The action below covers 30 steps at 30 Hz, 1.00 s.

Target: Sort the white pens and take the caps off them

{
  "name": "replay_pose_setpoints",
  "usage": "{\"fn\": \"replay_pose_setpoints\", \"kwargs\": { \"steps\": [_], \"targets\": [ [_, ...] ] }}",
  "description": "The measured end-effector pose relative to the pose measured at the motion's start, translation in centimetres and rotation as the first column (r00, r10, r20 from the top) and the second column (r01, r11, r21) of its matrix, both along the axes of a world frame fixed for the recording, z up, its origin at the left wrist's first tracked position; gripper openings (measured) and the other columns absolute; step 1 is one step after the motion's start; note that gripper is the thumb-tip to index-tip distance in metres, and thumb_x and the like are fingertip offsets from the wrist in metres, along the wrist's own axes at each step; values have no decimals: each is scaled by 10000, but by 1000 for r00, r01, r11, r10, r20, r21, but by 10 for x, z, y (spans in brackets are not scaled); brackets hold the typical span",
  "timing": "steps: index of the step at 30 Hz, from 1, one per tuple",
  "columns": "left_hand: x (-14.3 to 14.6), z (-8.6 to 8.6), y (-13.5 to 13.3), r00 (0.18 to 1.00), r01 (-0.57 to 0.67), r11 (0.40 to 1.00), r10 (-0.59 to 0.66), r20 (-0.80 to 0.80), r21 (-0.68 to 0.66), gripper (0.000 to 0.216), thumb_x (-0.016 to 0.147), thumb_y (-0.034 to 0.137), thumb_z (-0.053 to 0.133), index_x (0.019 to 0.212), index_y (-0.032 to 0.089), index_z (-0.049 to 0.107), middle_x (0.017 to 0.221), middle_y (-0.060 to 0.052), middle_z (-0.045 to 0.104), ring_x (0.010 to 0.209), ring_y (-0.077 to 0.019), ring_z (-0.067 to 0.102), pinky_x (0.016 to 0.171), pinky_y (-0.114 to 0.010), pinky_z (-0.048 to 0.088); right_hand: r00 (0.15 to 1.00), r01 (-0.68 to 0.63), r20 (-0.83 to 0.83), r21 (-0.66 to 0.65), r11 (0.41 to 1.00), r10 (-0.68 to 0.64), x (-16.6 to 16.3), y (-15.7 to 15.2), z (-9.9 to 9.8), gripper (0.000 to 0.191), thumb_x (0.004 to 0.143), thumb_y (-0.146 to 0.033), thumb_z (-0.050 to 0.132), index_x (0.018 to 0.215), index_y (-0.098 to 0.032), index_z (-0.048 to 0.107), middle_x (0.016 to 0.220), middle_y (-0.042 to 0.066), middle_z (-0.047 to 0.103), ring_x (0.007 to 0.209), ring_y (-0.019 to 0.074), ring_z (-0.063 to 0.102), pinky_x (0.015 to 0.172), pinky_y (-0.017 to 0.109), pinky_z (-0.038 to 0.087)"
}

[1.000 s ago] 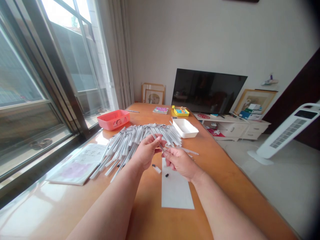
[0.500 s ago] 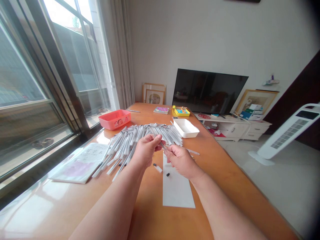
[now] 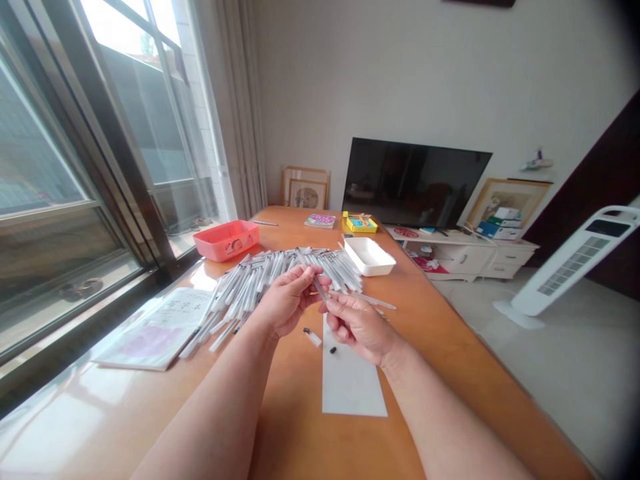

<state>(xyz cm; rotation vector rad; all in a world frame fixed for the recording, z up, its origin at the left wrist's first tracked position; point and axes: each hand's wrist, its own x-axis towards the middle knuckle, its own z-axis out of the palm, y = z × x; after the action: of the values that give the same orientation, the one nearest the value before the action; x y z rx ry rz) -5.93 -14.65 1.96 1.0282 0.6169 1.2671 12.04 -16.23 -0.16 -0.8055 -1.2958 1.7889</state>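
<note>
The middle of a slim pen (image 3: 318,287) is partly covered by the fingers of the left hand (image 3: 290,299), and its near end is concealed by those of the right hand (image 3: 361,327). The pen is held tilted above the table (image 3: 295,427), pinched between thumb and fingers by both hands; its far end is hard to separate from the heap of translucent pens (image 3: 247,287) behind. Part of that heap is blocked by the left hand, and the upper edge of the white paper (image 3: 354,393) by the right. Both forearms are cut off by the lower edge of the view.

On the notebook (image 3: 145,333) at the left, a few large Chinese characters are printed above a purple patch, but they are too blurred to be read with certainty. The lettering on the pink booklet (image 3: 320,221) cannot be made out.

Most of the inside of the red container (image 3: 227,243) is hidden by its front wall. The inner base of the white container (image 3: 379,269), placed beside the heap, is exposed to view. Blue and orange items are held in the yellow box (image 3: 361,228). A small black piece (image 3: 333,350) is laid on the paper, and a clear piece with a black end (image 3: 313,338) just beside it.
</note>
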Motion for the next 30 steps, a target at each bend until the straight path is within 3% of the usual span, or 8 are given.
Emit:
{"fn": "replay_pose_setpoints", "kwargs": {
  "steps": [3,5,10,13,17,21,26,30],
  "targets": [
    [2,0,-1,1000,9,1000,-9,-1,8,282,891,413,683,1019,170,619,954,-96,721,752,-168,664,586,-253,491,996,-83,-46,-70,994,80,1,0,1,408,872,-560,665,942,-159,676,648,-7,581,475,60,372,462,218,221],
    [5,-1,-1,1000,-23,1000,23,1,2,278,869,400,712,981,164,617,943,-101,731,771,-173,675,596,-248,503,993,-115,-31,-50,992,114,1,1,0,434,885,-578,638,950,-152,681,643,4,597,467,64,383,455,220,225],
    [-2,-3,8,973,-229,973,230,13,-37,294,822,397,762,869,153,605,842,-80,734,719,-145,678,676,-253,540,983,-29,183,185,982,-5,0,-1,-2,397,917,-569,595,908,-176,646,655,-4,606,489,77,434,473,216,289],
    [-16,-2,16,894,-439,896,443,59,-73,303,809,394,776,846,154,594,785,-60,722,627,-105,639,621,-216,525,929,14,344,343,939,-140,-1,-4,-4,372,937,-549,562,858,-190,619,693,-4,621,524,94,479,513,229,355],
    [-19,-1,18,901,-421,902,428,68,-98,281,834,383,757,863,153,599,830,-78,732,646,-102,645,630,-213,533,858,91,418,450,889,-299,4,4,-10,374,933,-543,540,790,-200,581,686,-18,581,550,110,467,534,243,369],
    [-8,-2,14,913,-398,909,406,45,-123,247,851,349,745,888,146,609,844,-91,733,669,-110,660,656,-223,539,731,143,512,531,835,-451,22,18,-15,311,895,-499,569,823,-202,630,660,-24,545,588,134,461,537,245,339],
    [-5,-6,13,920,-385,909,392,11,-158,207,880,320,711,941,145,618,889,-110,738,738,-131,685,697,-244,542,592,92,607,602,793,-530,45,29,-19,276,882,-412,548,766,-200,681,620,-4,584,610,160,496,559,254,337],
    [-4,-8,12,936,-351,924,350,-33,-154,209,884,327,706,932,153,602,930,-121,744,751,-133,682,712,-260,536,570,74,652,565,822,-499,51,35,-24,209,841,-354,590,820,-210,740,658,10,661,640,182,565,597,261,384]
  ]
}}
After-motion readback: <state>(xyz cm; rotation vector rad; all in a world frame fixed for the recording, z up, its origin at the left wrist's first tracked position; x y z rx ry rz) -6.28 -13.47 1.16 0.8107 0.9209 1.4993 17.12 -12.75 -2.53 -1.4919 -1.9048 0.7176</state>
